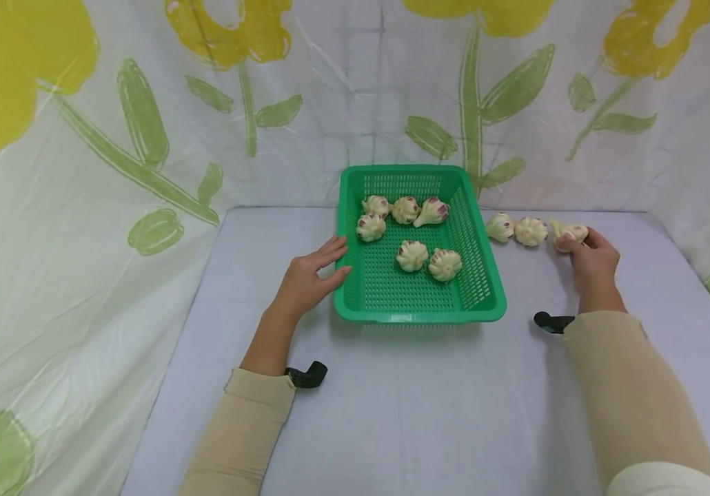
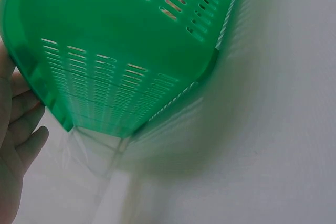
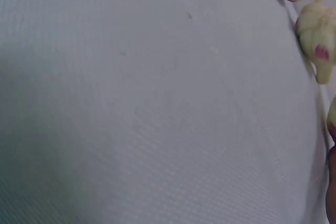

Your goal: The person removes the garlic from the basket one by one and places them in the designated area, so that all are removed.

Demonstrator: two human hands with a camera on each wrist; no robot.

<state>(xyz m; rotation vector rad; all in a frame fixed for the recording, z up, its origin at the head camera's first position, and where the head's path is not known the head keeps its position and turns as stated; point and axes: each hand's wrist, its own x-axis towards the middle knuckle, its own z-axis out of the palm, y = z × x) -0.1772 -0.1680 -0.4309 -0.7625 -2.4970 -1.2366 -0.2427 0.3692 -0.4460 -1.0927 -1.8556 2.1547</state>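
A green plastic basket (image 1: 417, 315) stands on the table with several garlic bulbs in it, among them one garlic bulb (image 1: 445, 264) near its front right. My left hand (image 1: 313, 277) rests against the basket's left rim, its fingers fairly straight; the left wrist view shows the hand (image 2: 18, 124) at the edge of the basket (image 2: 131, 40). To the right of the basket, my right hand (image 1: 595, 260) holds a garlic bulb (image 1: 571, 233) between thumb and fingers. Two more bulbs, a garlic bulb (image 1: 531, 231) and another garlic bulb (image 1: 500, 226), lie in a row beside it.
The white-covered table (image 1: 429, 406) reaches back to a hanging plastic sheet (image 1: 342, 96) printed with yellow flowers and green leaves. Each wrist carries a small black camera mount, such as the left mount (image 1: 308, 375). Garlic bulbs (image 3: 316, 38) show at the right wrist view's edge.
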